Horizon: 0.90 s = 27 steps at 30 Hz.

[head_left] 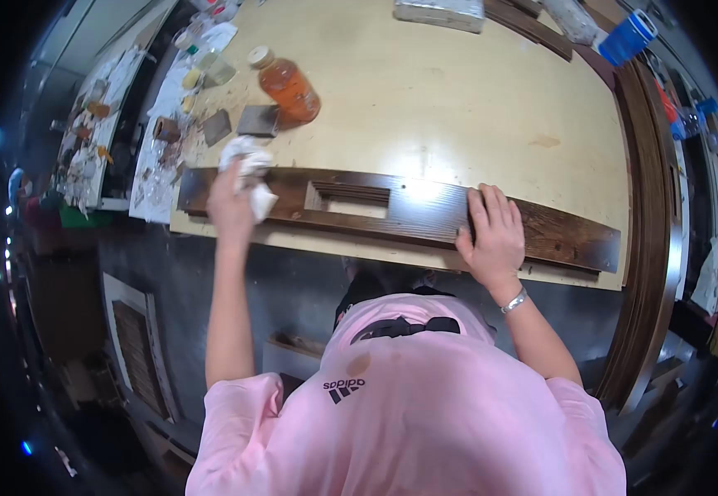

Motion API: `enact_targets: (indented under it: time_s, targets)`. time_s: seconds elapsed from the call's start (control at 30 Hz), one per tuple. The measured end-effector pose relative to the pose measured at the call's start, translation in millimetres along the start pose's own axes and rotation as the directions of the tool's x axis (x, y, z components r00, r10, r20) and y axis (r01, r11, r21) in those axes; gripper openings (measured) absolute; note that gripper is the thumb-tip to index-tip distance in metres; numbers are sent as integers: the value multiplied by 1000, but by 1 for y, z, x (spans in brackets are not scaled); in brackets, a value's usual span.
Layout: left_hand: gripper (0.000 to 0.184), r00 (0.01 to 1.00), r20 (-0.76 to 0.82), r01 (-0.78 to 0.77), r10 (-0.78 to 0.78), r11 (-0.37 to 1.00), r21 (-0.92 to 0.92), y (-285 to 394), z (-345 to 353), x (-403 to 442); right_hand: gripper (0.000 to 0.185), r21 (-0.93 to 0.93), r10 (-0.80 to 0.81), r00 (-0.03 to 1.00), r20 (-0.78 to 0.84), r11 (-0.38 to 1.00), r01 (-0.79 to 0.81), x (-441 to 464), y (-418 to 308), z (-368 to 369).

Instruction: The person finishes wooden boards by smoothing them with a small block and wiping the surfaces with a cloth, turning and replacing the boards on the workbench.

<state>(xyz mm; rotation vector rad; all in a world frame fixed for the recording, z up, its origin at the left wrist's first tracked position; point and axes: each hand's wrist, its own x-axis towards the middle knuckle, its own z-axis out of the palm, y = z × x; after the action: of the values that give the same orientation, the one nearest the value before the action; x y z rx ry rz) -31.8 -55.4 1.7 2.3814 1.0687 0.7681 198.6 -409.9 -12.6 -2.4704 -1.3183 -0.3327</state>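
Note:
A long dark-brown wooden board (433, 207) with a rectangular cut-out left of its middle lies along the near edge of the table. My left hand (231, 207) is closed on a crumpled white cloth (247, 161) over the board's left part. Flat on the board, right of the cut-out, rests my right hand (495, 231), its fingers stretched out over the far edge. Just beyond the cloth lie a dark grey square pad (258, 121) and a second grey pad (217, 127).
Behind the pads an orange-filled bottle (289, 87) stands on the pale tabletop (458, 107). A clear bottle (213, 64) is farther left. A blue container (628, 37) sits at the far right corner, and long brown boards (648, 231) run along the right side.

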Motion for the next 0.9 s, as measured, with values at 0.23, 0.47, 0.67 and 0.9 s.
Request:
enact_targets:
  time_s: [0.23,0.47,0.67,0.9]
  targets:
    - [52,993,122,-37,7,969,244,-60,-19,9,59,-21,-25,999,30,999,26,0,-2,0]
    - [41,996,-66,80,-66,968,238,-96,-42,13,59,-44,-37,999,17,998,38,1,-3,2]
    - [38,998,-54,43,-34,984,175,-111,-62,-4,58,-51,-61,998,17,997,62,2,-4,2]
    - [38,940,22,-338,342,916,216,-18,-6,-47,55,-54,-71,997,-11,996,70,3,-6,1]
